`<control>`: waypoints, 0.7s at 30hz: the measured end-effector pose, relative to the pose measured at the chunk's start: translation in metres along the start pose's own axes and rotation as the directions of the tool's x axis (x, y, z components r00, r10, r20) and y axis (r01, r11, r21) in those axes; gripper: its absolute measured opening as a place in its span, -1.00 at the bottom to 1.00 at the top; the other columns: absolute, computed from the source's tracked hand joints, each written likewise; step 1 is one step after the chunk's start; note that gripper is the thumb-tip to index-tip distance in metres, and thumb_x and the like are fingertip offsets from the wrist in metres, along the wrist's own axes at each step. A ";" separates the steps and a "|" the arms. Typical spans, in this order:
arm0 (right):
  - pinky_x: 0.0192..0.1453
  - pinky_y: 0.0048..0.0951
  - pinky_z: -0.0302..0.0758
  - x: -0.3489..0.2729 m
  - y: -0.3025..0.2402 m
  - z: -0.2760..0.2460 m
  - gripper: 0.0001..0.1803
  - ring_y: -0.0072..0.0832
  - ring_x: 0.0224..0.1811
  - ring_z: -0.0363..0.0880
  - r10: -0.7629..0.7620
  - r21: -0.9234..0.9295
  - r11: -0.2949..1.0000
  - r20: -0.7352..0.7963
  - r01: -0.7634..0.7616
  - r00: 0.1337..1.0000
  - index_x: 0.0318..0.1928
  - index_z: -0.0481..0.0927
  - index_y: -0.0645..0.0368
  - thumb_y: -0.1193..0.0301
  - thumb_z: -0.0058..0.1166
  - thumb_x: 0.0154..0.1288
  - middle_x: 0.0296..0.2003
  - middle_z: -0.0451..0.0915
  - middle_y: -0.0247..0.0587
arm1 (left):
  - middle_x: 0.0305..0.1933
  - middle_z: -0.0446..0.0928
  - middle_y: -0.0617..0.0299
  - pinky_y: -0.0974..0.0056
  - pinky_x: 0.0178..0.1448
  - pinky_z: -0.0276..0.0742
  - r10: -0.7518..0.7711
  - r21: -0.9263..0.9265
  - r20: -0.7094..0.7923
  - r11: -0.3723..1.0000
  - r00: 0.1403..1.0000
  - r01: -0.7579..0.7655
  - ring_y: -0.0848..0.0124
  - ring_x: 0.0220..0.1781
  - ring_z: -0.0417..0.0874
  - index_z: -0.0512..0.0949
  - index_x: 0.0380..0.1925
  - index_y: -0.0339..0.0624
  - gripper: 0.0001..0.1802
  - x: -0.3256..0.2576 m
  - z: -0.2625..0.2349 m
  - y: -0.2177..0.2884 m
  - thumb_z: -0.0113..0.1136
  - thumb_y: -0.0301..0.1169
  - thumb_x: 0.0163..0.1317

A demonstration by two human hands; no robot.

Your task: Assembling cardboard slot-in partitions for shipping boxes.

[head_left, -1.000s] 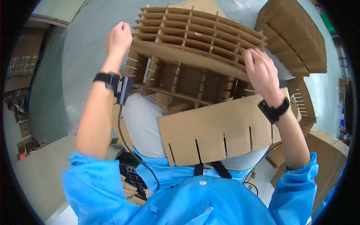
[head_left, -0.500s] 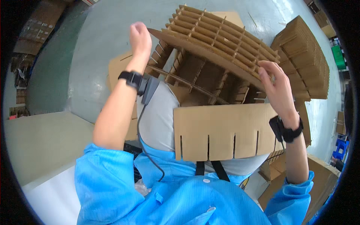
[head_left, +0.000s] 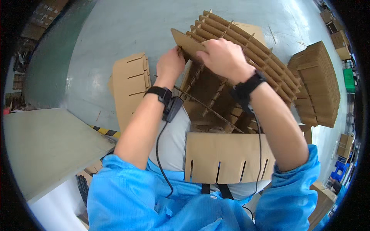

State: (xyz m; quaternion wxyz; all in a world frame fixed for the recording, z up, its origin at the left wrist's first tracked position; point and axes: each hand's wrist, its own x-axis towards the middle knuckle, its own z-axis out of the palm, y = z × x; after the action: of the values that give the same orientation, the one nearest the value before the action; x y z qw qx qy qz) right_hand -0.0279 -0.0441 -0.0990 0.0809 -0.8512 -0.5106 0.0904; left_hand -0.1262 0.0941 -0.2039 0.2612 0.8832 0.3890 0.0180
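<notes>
A brown cardboard divider grid (head_left: 246, 65) of crossed slotted strips rests tilted against my lap. My left hand (head_left: 169, 63) pinches the near left corner of its top strip (head_left: 185, 42). Right beside it, my right hand (head_left: 223, 57) grips the same strip from above. Both wrists wear black bands with cables. A loose slotted cardboard strip (head_left: 227, 158) lies across my lap below the grid, untouched.
A stack of slotted cardboard strips (head_left: 131, 86) lies on the grey floor to the left. A taller pile of strips (head_left: 318, 84) stands at the right. A pale board (head_left: 46, 146) fills the lower left, with cardboard boxes (head_left: 335, 34) at the far right.
My right hand has moved from the grid's right side across to its left corner, close to my left hand. The grid has tilted and shifted right in view.
</notes>
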 end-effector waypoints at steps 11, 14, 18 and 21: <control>-0.15 -0.08 0.60 0.015 0.013 -0.002 -0.66 0.02 -0.28 0.65 -0.060 0.040 0.997 -0.015 0.060 0.998 -0.33 0.64 0.24 0.18 0.07 0.24 -0.41 0.65 0.08 | -0.05 0.61 -0.01 -0.06 0.06 0.50 -0.082 -0.018 0.007 0.996 0.997 0.083 -0.06 0.01 0.59 0.42 0.16 0.01 -0.58 -0.011 -0.007 -0.003 -0.13 -0.16 0.36; -0.06 -0.03 0.55 0.011 0.033 -0.011 -0.62 0.05 -0.19 0.61 -0.003 0.100 0.995 0.015 0.002 1.000 -0.28 0.63 0.28 0.15 0.06 0.23 -0.31 0.64 0.14 | -0.01 0.57 -0.09 -0.03 0.09 0.49 0.022 -0.119 0.023 0.993 0.999 -0.020 -0.08 0.06 0.55 0.43 0.14 -0.04 -0.55 -0.014 -0.009 0.002 -0.02 -0.11 0.33; -0.08 -0.01 0.53 0.003 0.034 -0.019 -0.59 0.06 -0.21 0.60 0.006 0.070 0.998 -0.054 -0.002 0.999 -0.29 0.62 0.29 0.12 0.06 0.25 -0.33 0.63 0.14 | -0.06 0.60 -0.08 0.00 0.03 0.51 0.067 -0.106 -0.033 0.992 0.997 -0.070 -0.06 0.02 0.58 0.50 0.06 -0.07 -0.59 0.002 -0.010 0.009 0.03 -0.13 0.31; -0.11 -0.02 0.54 0.005 0.031 -0.013 -0.60 0.06 -0.22 0.60 0.018 0.016 1.000 -0.099 -0.017 0.995 -0.30 0.61 0.28 0.13 0.07 0.25 -0.34 0.63 0.12 | -0.20 0.62 -0.13 0.00 -0.06 0.55 0.200 -0.019 -0.060 0.979 0.978 -0.201 -0.10 -0.10 0.61 0.63 -0.13 -0.13 -0.69 0.025 -0.019 0.014 0.07 -0.21 0.29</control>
State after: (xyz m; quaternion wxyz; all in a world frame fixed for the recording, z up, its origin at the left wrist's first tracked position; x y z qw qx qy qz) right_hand 0.0037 -0.0549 -0.0937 0.1121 -0.8584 -0.4978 0.0525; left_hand -0.1036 0.1124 -0.1850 0.2576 0.9138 0.3052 0.0744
